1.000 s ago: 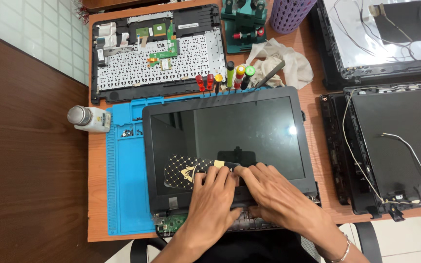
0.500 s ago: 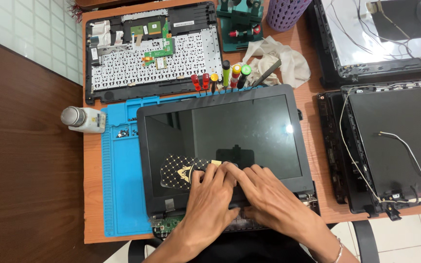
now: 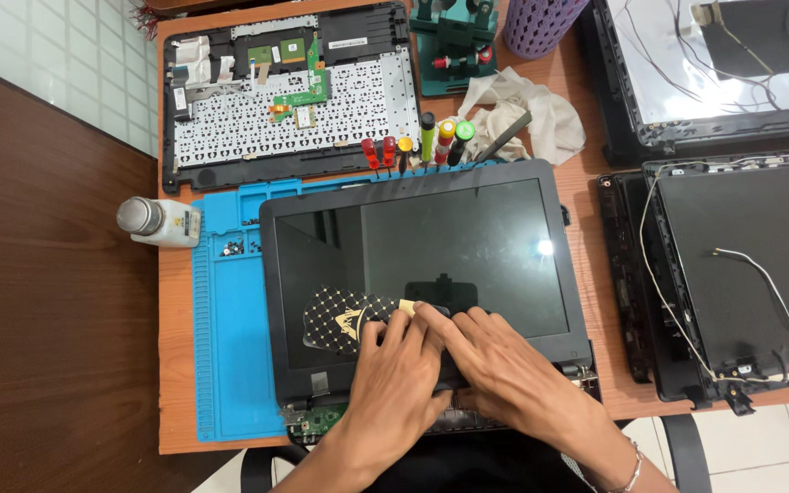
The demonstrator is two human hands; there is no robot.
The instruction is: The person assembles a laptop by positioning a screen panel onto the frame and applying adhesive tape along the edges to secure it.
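Note:
A black laptop (image 3: 468, 237) lies with its dark screen facing up on a blue work mat (image 3: 230, 365). Both my hands rest side by side on the lower edge of the screen. My left hand (image 3: 394, 374) pinches a small cream pick (image 3: 406, 308) at its fingertips, against the bottom bezel. Beside it, my right hand (image 3: 504, 365) lies flat with its fingers pressing on the bezel. A reflection of a patterned cap shows in the glass next to my left hand. A green circuit board (image 3: 317, 422) peeks out under the laptop's front left corner.
At the back lies a stripped keyboard deck (image 3: 285, 100), with several screwdrivers (image 3: 422, 146), a white cloth (image 3: 522, 114) and a green holder (image 3: 454, 41) nearby. A small bottle (image 3: 157, 222) stands left of the mat. Opened laptop lids with loose cables (image 3: 741, 265) fill the right side.
My hands stay pressed on the screen's lower edge with barely any shift; the view itself has drifted slightly.

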